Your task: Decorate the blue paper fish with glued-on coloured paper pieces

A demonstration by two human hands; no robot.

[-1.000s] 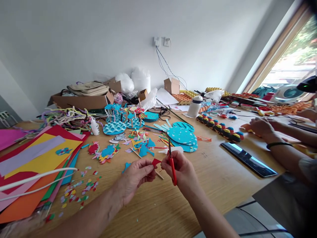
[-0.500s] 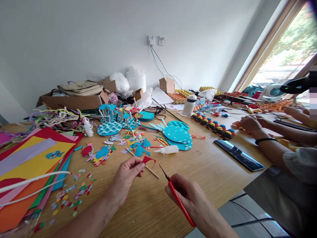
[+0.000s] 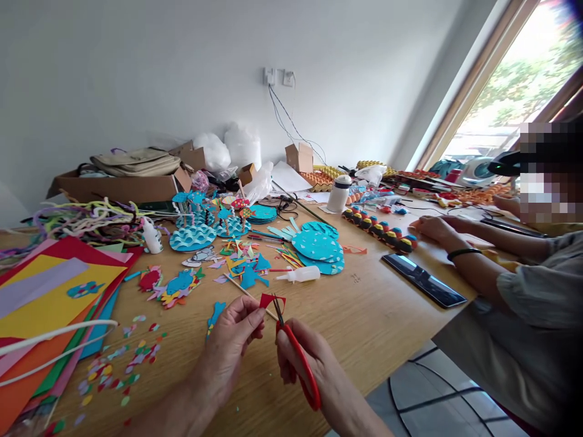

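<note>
Our left hand [image 3: 232, 340] pinches red paper [image 3: 266, 301]; our right hand [image 3: 322, 364] grips red-handled scissors [image 3: 301, 355], 2 blades at the paper's right side.

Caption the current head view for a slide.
Left hand pinches red paper, right hand holds red-handled scissors up to it, above a wooden table bearing paper cutouts.

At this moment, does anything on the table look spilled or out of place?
Paper dots lie scattered beside the coloured sheets, looking spilled. The translucent squeeze bottle lies on its side, while the white squeeze bottle stands upright; no leak is visible.
</note>
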